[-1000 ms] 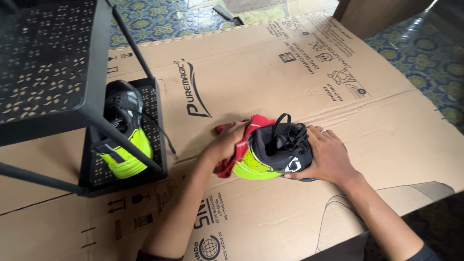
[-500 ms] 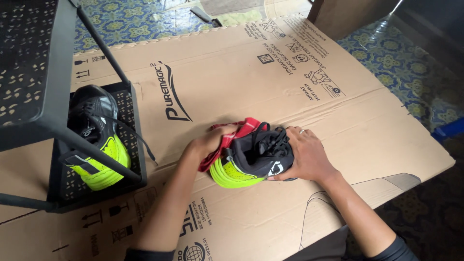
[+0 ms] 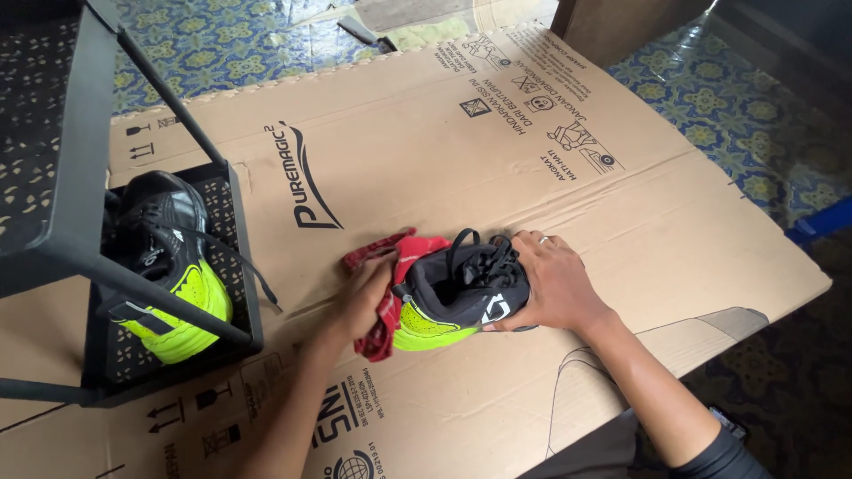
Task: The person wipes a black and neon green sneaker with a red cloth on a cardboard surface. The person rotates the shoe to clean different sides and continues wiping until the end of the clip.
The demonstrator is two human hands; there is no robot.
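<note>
L hand (image 3: 366, 293) pinching red rag (image 3: 387, 293) vs heel of black-yellow shoe (image 3: 457, 297); R hand (image 3: 552, 284) spread, gripping toe. Mid cardboard (image 3: 621, 204). 2nd shoe (image 3: 173, 266) on rack (image 3: 244, 257), L edge.

We are counting two shoes: one (image 3: 457, 297) near the cardboard's (image 3: 426, 168) middle, one (image 3: 173, 266) on the rack (image 3: 240, 257) at its left edge. We are seeing one red cloth (image 3: 383, 293), one cardboard sheet, and our two hands.
</note>
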